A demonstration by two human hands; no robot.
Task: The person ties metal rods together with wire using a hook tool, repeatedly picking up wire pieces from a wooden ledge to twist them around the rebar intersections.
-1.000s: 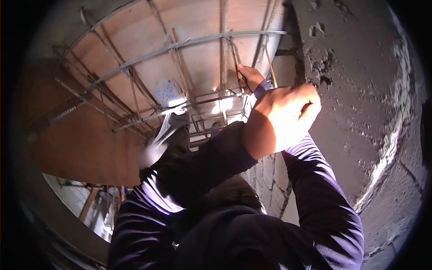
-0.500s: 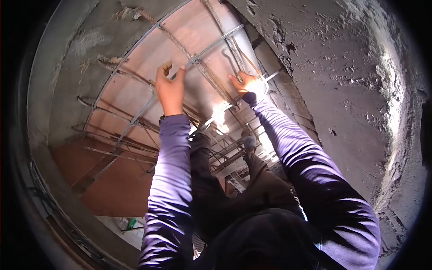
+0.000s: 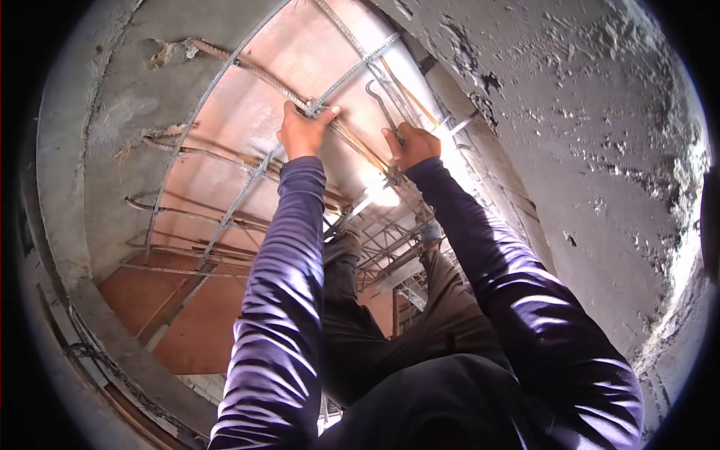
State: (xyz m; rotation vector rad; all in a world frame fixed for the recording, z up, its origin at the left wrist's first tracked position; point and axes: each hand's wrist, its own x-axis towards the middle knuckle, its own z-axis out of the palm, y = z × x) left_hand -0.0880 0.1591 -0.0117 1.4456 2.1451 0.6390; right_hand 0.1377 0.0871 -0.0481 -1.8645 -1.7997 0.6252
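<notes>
The person's left hand (image 3: 303, 138) is up at a crossing of ribbed steel bars (image 3: 314, 108), fingers bent against it and thumb standing apart; whether they grip the steel, I can't tell. The right hand (image 3: 415, 148) is closed round a hooked metal tool (image 3: 383, 111), its curved tip sticking out beyond those fingers, towards the left hand's side. Behind both sets of fingers spreads a pinkish board (image 3: 274, 41); right of them stands a rough grey wall (image 3: 592, 172).
</notes>
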